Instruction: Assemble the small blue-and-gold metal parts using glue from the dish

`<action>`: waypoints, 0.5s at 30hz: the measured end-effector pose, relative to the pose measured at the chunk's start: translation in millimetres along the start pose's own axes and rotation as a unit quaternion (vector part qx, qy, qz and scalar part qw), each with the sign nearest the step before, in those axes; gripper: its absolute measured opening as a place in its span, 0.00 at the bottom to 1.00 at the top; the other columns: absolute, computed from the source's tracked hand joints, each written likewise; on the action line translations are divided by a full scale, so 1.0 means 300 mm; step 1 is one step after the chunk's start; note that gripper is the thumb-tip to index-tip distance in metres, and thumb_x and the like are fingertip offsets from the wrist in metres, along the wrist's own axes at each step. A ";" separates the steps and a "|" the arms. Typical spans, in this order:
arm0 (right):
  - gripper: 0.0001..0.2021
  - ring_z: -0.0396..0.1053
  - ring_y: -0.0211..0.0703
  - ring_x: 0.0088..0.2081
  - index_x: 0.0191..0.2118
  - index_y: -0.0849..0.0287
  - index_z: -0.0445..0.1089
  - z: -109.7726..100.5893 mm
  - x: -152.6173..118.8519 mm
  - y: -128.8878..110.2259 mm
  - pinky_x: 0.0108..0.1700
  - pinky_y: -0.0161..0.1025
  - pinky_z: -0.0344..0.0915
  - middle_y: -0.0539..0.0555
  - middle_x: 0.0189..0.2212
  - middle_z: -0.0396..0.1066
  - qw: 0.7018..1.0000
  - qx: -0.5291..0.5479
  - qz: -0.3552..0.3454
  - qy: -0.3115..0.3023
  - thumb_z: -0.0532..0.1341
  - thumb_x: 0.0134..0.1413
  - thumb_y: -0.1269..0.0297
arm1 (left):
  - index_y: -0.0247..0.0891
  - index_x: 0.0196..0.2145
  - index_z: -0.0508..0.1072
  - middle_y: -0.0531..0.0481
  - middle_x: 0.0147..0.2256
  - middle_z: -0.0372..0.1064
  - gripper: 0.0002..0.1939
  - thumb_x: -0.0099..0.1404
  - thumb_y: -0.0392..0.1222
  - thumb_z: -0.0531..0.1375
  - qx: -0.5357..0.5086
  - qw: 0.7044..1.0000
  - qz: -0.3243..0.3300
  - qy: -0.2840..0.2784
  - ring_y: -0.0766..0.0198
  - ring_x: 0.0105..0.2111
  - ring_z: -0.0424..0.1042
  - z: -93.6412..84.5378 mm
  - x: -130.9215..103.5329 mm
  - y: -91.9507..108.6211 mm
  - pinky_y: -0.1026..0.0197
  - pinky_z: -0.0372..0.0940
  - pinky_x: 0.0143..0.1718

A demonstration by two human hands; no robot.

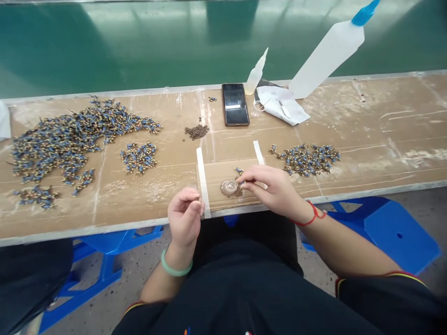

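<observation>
My right hand [267,186] is closed in a pinch at the edge of a small, round, shiny clear dish [228,187]. A bit of blue and gold shows at its fingertips, apparently one small figure-like part. Left of the dish, my left hand [186,214] is also closed, thumb against forefinger; what it pinches is too small to make out. Both hands are over a cardboard pad [214,174] held between two white tape strips [202,181]. Another blue-and-gold part [239,170] lies just behind the dish.
Large heaps of blue-and-gold parts [73,135] cover the left side; a smaller pile [310,159] lies right. Behind the pad are small brown discs [196,132], a phone [235,104], a small squeeze bottle [256,74], a crumpled white cloth [282,103] and a tall blue-capped bottle [326,58].
</observation>
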State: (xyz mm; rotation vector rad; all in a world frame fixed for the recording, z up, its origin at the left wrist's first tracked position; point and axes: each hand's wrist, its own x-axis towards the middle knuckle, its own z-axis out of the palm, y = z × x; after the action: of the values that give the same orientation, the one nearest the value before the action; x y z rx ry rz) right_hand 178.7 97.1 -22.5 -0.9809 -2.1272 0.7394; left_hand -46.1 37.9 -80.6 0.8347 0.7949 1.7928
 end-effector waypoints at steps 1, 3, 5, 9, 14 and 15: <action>0.07 0.78 0.43 0.36 0.39 0.55 0.78 -0.001 0.004 0.000 0.40 0.39 0.73 0.53 0.33 0.81 1.000 -0.016 -0.009 -0.011 0.63 0.67 0.73 | 0.41 0.33 0.83 0.54 0.27 0.68 0.09 0.61 0.46 0.77 0.002 1.000 -0.004 0.000 0.76 0.19 0.59 -0.001 -0.001 -0.002 0.72 0.58 0.18; 0.08 0.78 0.43 0.35 0.39 0.56 0.78 0.001 0.007 0.000 0.40 0.38 0.73 0.53 0.32 0.80 0.999 -0.039 -0.024 -0.024 0.62 0.68 0.73 | 0.41 0.34 0.84 0.54 0.27 0.69 0.09 0.61 0.46 0.77 0.004 1.000 -0.008 -0.008 0.76 0.19 0.60 -0.003 -0.002 -0.004 0.71 0.57 0.18; 0.09 0.77 0.43 0.35 0.39 0.55 0.77 0.002 0.007 0.002 0.39 0.38 0.73 0.53 0.32 0.80 0.998 -0.051 -0.035 -0.033 0.61 0.69 0.73 | 0.41 0.35 0.84 0.54 0.28 0.69 0.08 0.62 0.46 0.76 0.005 1.000 -0.008 -0.018 0.76 0.19 0.60 -0.002 -0.005 -0.004 0.71 0.57 0.19; 0.08 0.77 0.42 0.34 0.39 0.55 0.76 -0.001 0.009 0.006 0.38 0.38 0.73 0.53 0.32 0.80 0.995 -0.062 -0.058 -0.045 0.61 0.69 0.73 | 0.41 0.37 0.84 0.54 0.28 0.69 0.06 0.65 0.44 0.74 -0.006 1.000 0.010 -0.029 0.75 0.20 0.62 0.003 -0.013 -0.008 0.72 0.59 0.19; 0.08 0.77 0.42 0.33 0.39 0.57 0.75 -0.010 0.015 0.003 0.36 0.37 0.73 0.53 0.32 0.80 0.992 -0.071 -0.088 -0.055 0.60 0.70 0.74 | 0.42 0.38 0.84 0.54 0.28 0.68 0.05 0.66 0.44 0.73 -0.004 0.999 0.015 -0.037 0.75 0.21 0.62 0.009 -0.017 -0.008 0.72 0.59 0.19; 0.08 0.77 0.42 0.33 0.40 0.57 0.75 -0.012 0.016 0.002 0.36 0.37 0.73 0.54 0.32 0.80 0.992 -0.072 -0.089 -0.056 0.60 0.69 0.74 | 0.42 0.38 0.84 0.55 0.28 0.68 0.05 0.66 0.44 0.73 -0.002 0.999 0.015 -0.037 0.75 0.21 0.62 0.010 -0.018 -0.007 0.72 0.58 0.19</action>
State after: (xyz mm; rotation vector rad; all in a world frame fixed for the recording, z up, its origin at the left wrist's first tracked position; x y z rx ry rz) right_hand 179.4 102.1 -19.0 -0.8253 -2.3574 0.5701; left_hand -40.9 34.1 -81.7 0.9096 0.7331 1.7794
